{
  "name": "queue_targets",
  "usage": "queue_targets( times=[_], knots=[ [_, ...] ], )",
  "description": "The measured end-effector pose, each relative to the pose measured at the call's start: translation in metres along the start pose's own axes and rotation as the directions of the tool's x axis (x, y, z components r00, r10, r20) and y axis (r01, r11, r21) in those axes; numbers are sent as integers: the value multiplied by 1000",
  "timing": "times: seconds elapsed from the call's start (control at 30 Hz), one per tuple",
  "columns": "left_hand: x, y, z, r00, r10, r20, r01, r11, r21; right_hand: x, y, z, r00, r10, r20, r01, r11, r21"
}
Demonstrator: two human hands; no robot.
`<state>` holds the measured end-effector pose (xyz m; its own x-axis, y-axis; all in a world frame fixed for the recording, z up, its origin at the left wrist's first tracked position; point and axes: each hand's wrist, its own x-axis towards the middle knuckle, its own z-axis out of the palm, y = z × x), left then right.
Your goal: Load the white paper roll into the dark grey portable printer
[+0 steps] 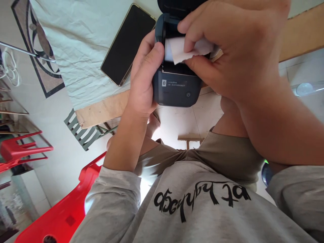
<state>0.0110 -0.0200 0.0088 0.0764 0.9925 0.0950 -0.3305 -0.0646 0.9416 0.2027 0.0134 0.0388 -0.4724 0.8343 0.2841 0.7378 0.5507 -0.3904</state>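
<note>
Left hand (pixel 144 77) grips the printer (pixel 174 84) by its side, right hand (pixel 235 44) pinches the paper (pixel 181 50) in its open bay, phone (pixel 128 44) lying just beside

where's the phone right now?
Head view, upper left of centre: the phone lies face up on the white cloth, just beside the left hand gripping the printer.

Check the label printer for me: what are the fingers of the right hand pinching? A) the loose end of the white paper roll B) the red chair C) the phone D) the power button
A: the right hand pinches the white paper over the open printer, which the left hand grips.
</note>
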Motion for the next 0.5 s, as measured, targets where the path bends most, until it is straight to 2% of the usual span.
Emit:
queue_targets(
  times=[0.07, 0.13, 0.2, 0.27, 0.33, 0.4, 0.47, 0.5],
  knots=[
    [1, 0, -3, 999, -8, 40, 7, 999, 38, 0, 1, 1, 999, -22, -41, 21, 1000, -22],
    [1, 0, -6, 998, -33, 61, 30, 998, 46, -2, 2, 1, 986, -107, -129, 101, 993, -56],
    [2, -1, -6, 997, -46, 61, 45, 999, 27, -4, 2, 1, 968, -189, -164, 181, 981, -64],
    [2, -2, -3, 1000, -8, 20, 9, 1000, -16, -4, -1, 0, 977, -184, -104, 183, 983, -24],
    [1, -1, -1, 1000, 17, -11, -17, 999, -52, -3, -7, 0, 993, -118, 6, 118, 993, 25],
    [1, 4, 0, 999, -42, 12, 42, 997, -62, -1, -11, 1, 994, -73, 77, 68, 996, 62],
    [1, 9, 0, 993, -120, 25, 122, 987, -106, 0, -12, 3, 992, -68, 109, 58, 994, 98],
    [2, 11, 0, 993, -119, 15, 120, 982, -147, 0, -11, 4, 991, -80, 111, 67, 990, 120]
  ],
)
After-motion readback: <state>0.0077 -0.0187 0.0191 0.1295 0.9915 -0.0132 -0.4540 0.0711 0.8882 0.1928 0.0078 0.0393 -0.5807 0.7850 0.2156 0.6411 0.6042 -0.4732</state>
